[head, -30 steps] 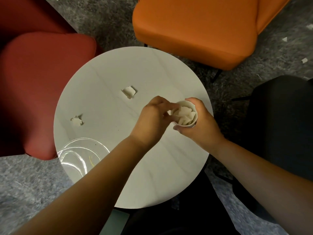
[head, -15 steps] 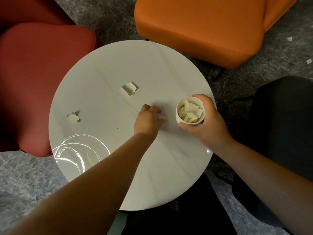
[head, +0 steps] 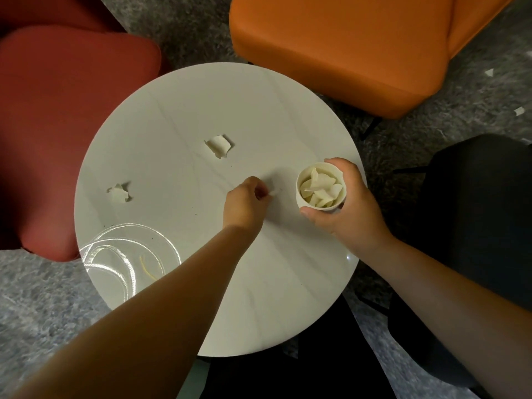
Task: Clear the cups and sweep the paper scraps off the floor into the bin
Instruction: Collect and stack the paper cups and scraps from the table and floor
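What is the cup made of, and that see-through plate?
The cup looks like paper: matte, off-white, thin rim, stuffed with torn paper scraps. The plate is probably clear plastic: glossy, glinting rings, and the table shows through it.

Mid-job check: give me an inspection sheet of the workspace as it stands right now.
Surface: round white table, bare across the near half.
Job's things: paper cup filled with scraps; two torn scraps on the table; more scraps on the carpet.
Clutter: clear plastic lid at the table's left edge.
Grippers: left hand pinches a small scrap; right hand grips the cup.
Cables: nothing seen.
Surroundings: red chair, orange chair, black chair, grey carpet.
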Demonstrator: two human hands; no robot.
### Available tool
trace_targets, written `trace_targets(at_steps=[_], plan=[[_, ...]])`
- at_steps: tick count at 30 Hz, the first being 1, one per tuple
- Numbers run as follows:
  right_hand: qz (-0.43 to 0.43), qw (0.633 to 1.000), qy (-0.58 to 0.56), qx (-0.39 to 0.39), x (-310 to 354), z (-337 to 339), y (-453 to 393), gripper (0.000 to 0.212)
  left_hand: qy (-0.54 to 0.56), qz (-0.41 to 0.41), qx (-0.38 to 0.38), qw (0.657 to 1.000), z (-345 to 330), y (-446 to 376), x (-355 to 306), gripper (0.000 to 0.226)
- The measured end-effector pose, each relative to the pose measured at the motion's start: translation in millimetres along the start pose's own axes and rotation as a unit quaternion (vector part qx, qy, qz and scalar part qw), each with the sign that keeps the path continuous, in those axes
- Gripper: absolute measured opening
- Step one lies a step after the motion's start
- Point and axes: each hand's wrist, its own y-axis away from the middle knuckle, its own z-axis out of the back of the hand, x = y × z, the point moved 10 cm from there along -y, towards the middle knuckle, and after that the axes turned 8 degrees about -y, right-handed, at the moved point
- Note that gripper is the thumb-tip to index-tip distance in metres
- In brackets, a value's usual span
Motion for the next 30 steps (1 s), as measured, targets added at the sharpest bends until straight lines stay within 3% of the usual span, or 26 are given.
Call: trace_targets(at_steps=[3,7,11,18,26,30], plan=[[0.004,1.000,0.011,0.003,2,-3,-1,0.079,0.139,0.022,-0.074,0.987,34,14,-13,0.007],[0.006,1.000,0.027,0.010,8,-14,-3,0.079,0.233,-0.034,-0.124,0.964,75,41,-51,0.011],[0.004,0.999,0.041,0.027,15,-33,-5,0.081,0.206,-0.080,-0.076,0.972,79,55,-69,0.013],[0.027,0.999,0.028,0.016,31,-45,-10,0.079,0.120,0.019,-0.160,0.980,114,6,16,0.016],[0.028,0.999,0.021,0.018,40,-59,-27,0.081,0.008,0.034,-0.102,0.994,102,-80,40,0.050],[0.025,0.999,0.018,0.019,40,-63,-30,0.080,-0.003,0.038,-0.079,0.996,85,-92,33,0.044]])
